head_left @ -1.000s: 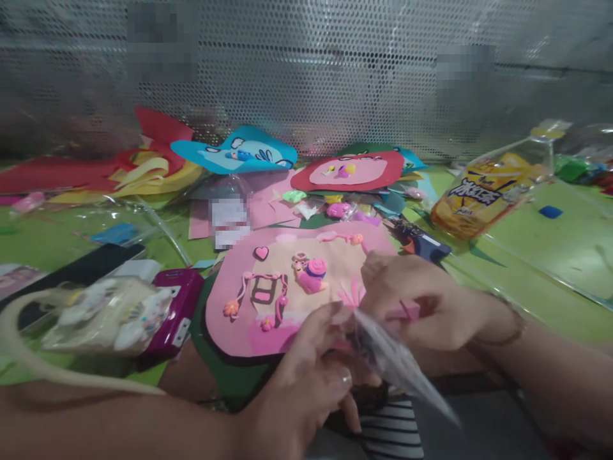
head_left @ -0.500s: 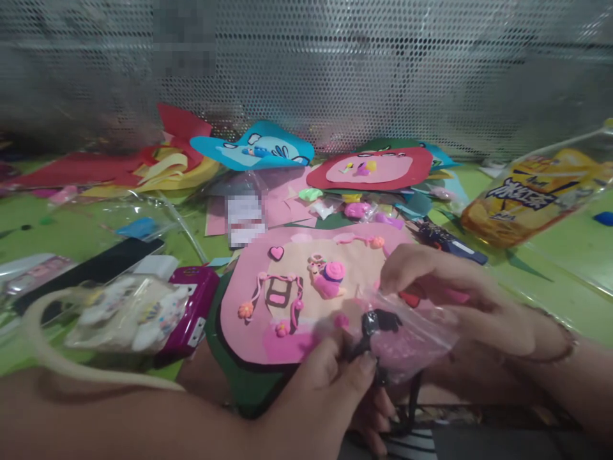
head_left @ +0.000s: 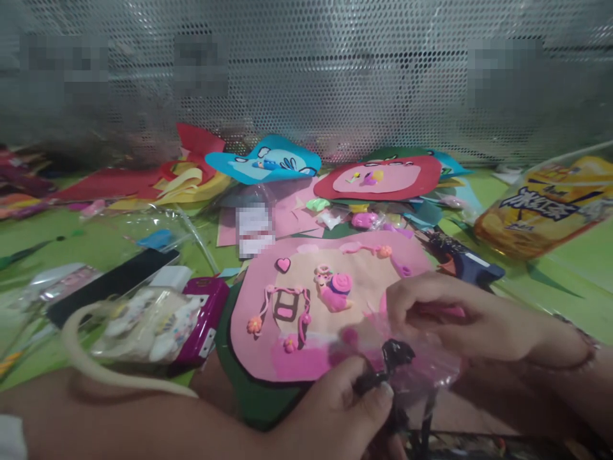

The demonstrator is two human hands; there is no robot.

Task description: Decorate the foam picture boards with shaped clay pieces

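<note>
A pink craft board [head_left: 306,345] with clay figures, a heart, a snail and a small frame lies in front of me on a green foam sheet. My left hand [head_left: 342,409] pinches a lump of black clay [head_left: 390,364] at the mouth of a small clear plastic bag [head_left: 416,364]. My right hand [head_left: 445,313] is closed on the bag's upper edge, just over the board's right side. The bag is see-through, with pink behind it.
A magenta tin [head_left: 204,319] and a clear pouch of white pieces [head_left: 143,326] sit at left beside a black flat case [head_left: 110,284]. Foam cut-outs in red [head_left: 383,179], blue [head_left: 265,163] and yellow lie behind. A yellow snack bag [head_left: 546,204] lies at right. A perforated metal screen stands behind.
The clear bag has swung from hanging down to lying between my hands. The black clay has come into view in my left fingers. The view has shifted left.
</note>
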